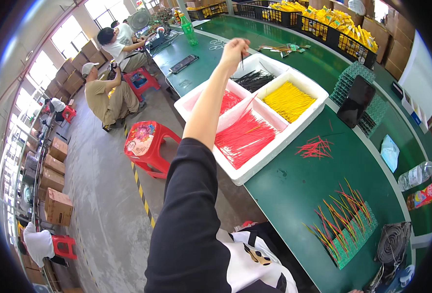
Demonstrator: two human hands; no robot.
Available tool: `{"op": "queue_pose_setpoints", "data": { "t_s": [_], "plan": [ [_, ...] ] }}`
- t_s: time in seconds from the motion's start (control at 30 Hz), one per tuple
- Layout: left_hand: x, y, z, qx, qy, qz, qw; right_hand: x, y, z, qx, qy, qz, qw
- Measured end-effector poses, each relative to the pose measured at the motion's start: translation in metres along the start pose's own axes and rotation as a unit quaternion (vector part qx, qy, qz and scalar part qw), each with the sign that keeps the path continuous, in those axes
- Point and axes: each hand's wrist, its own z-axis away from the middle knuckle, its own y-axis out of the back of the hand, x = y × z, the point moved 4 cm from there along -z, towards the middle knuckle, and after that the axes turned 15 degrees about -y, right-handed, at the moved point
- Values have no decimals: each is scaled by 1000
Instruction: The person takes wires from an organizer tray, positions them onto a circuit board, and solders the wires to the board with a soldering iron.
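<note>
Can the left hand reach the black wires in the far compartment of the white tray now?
Probably yes. The left hand is stretched out just above the black wires, already pinching a few strands, and nothing lies between them in the white tray.

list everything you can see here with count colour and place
foam tray: one, white, four compartments, table's near edge
red wires: two piles, in tray
yellow wires: one pile, in tray
black wires: one pile, far compartment
loose wires: small red bunch, on green table
green grid: one, stuck with red and yellow wires
stool: one, red, on floor
small fan: one, grey, table's right
left hand: pinching black wires above tray
right hand: unseen
</note>
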Motion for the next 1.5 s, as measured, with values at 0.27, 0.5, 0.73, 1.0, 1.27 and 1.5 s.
{"op": "queue_pose_setpoints", "data": {
  "t_s": [0.27, 0.5, 0.73, 1.0, 1.27, 1.5],
  "plan": [
    [192, -145, 170, -137, 10, 157, 978, 1, -13, 4, 27, -6, 45, 999],
    [112, -201, 287, -200, 96, 154, 963, 22, 2, -18, -22, -38, 40, 998],
    [74, -218, 322, -273, 170, 134, 937, 10, 5, -5, 0, 38, 62, 997],
    [83, -297, 278, -386, -8, -4, 922, 13, -15, -1, 39, 102, 246, 963],
    [29, -409, 316, -561, -53, -87, 821, 7, -22, 2, -6, 90, 285, 954],
    [62, -394, 341, -583, -67, -62, 808, 14, -24, -1, 8, 52, 300, 953]
  ]
}}
